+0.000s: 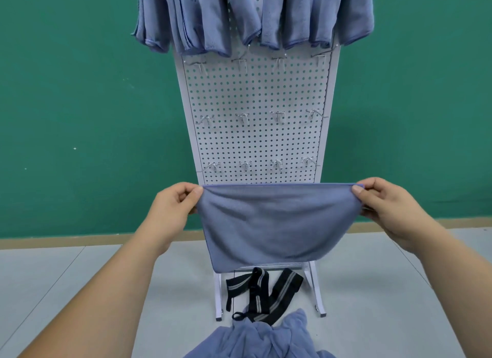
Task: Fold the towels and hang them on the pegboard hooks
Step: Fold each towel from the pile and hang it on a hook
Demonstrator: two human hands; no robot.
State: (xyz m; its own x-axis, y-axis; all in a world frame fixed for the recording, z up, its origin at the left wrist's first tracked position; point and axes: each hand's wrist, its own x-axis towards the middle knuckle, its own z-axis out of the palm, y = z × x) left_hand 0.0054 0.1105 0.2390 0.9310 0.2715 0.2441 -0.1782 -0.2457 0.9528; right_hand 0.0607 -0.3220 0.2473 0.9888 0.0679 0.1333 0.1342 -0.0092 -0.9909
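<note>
A blue-grey towel (274, 224) hangs stretched between both hands in front of the white pegboard (258, 139). My left hand (173, 205) pinches its upper left corner and my right hand (386, 203) pinches its upper right corner. The towel's top edge is taut and level, and its body sags in a curve below. Several folded blue towels (253, 16) hang from the top row of hooks. Three lower rows of metal hooks (277, 116) are bare. A pile of loose blue towels (261, 339) lies at the bottom of the view.
The pegboard stands on white legs (316, 293) on a grey tiled floor, against a green wall (80, 104). A black strap with grey stripes (261, 291) lies on the floor between the legs, just behind the towel pile.
</note>
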